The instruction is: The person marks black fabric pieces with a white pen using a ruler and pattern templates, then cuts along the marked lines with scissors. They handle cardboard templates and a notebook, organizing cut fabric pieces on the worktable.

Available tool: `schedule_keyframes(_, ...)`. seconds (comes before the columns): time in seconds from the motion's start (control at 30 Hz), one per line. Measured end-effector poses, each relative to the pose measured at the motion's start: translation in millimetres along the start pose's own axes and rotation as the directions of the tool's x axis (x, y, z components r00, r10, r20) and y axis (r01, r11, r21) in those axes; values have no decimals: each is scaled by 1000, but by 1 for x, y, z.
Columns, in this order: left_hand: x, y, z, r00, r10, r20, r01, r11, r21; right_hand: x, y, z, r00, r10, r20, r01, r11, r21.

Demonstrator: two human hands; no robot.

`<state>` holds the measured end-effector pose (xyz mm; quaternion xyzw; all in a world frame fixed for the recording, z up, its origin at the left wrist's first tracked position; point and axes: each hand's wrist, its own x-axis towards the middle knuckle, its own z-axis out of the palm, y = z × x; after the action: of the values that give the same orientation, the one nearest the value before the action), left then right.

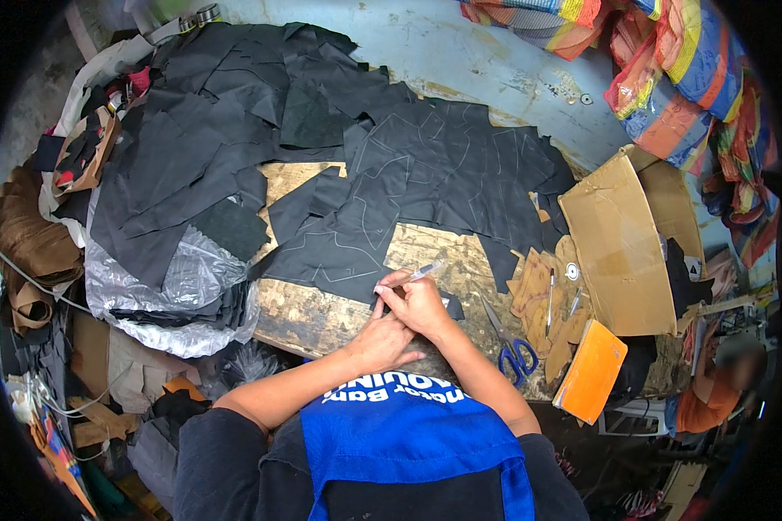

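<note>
My right hand (415, 306) is closed, with a clear-barrelled pen (427, 269) sticking out past its fingers. Against it lies my left hand (382, 337), thumb apart and fingers stretched up to the right hand's fingertips. Some of its fingers are hidden. Just beyond both hands is a black leather-like piece (326, 252) with pale drawn outlines. More outlined black pieces (460, 169) spread away over the worn wooden tabletop (300, 308). Scissors with blue handles (518, 360) rest right of my right arm.
Overlapping black sheets (208, 113) are heaped at the left, above a plastic-wrapped stack (161, 300). On the right are brown pattern pieces (539, 291), an orange notebook (590, 371) and an open cardboard box (621, 247). Another person in orange (704, 399) is at the far right edge.
</note>
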<state>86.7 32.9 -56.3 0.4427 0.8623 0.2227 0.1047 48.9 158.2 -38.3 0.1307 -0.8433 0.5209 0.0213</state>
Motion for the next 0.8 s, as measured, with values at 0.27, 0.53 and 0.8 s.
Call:
schedule_keyframes(0.27, 0, 0, -2, 997, 34, -67, -37, 998, -45, 5, -1, 4, 991, -133, -15, 131, 988, -86)
schedule_keyframes(0.53, 1, 0, 0, 997, 22, -80, -24, 999, -32, 4, 3, 10, 998, -42, -35, 42, 999, -1)
schedule_keyframes(0.8, 0, 1, -1, 998, -6, -61, 2, 998, -56, 9, -3, 12, 987, 87, -138, -84, 996, 22)
